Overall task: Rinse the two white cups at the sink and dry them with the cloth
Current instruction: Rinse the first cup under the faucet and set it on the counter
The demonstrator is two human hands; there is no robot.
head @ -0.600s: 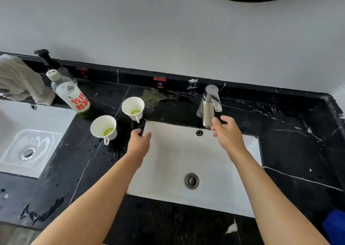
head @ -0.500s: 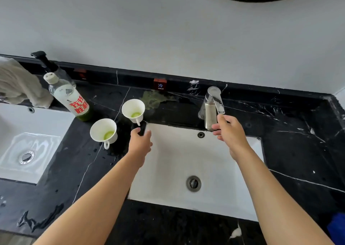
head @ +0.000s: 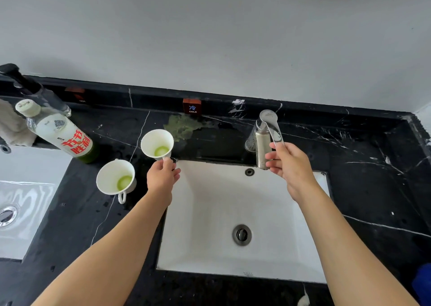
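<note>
Black white-veined marble counter (head: 373, 165) surrounds the white rectangular sink (head: 210, 212); far to its left a pale cloth (head: 11, 128) is cut off by the frame edge, then comes a leaning labelled bottle (head: 58, 132). Just left of the sink stand two flared white cups, the nearer cup (head: 115, 177) untouched and the farther cup (head: 157, 143) pinched at its handle by the left hand (head: 162, 177), both with green dregs. At the sink's back rim, the right hand (head: 289, 163) curls its fingers around the chrome tap lever (head: 272, 128), hiding the spout's tip.
</note>
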